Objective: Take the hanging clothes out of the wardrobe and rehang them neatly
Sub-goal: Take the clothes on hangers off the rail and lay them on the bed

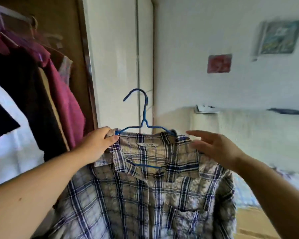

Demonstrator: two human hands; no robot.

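While the plaid shirt (pixel 145 195) hangs on a blue wire hanger (pixel 144 120), it is held up in mid-air at the middle of the view, outside the wardrobe, with its collar open, its label showing and its chest pocket low on the right. The hanger's hook points up and leftward, caught on nothing. The left hand (pixel 97 144) grips the hanger's left end together with the shirt's shoulder cloth, thumb and fingers curled round both. The right hand (pixel 216 149) is open, its fingers spread and nearly straight at the shirt's right shoulder; it is blurred, and I cannot tell whether the fingertips touch the cloth. To the left, other clothes hang in the wardrobe (pixel 67 23): a magenta garment (pixel 66 104), a dark garment (pixel 24 92) and a white garment (pixel 12 152). Behind the hanger stands a white door (pixel 114 57). Beyond the shirt on the right lies a pale cover (pixel 248 128), and two pictures hang on the wall, a red one (pixel 219 63) and a greenish one (pixel 280 37).
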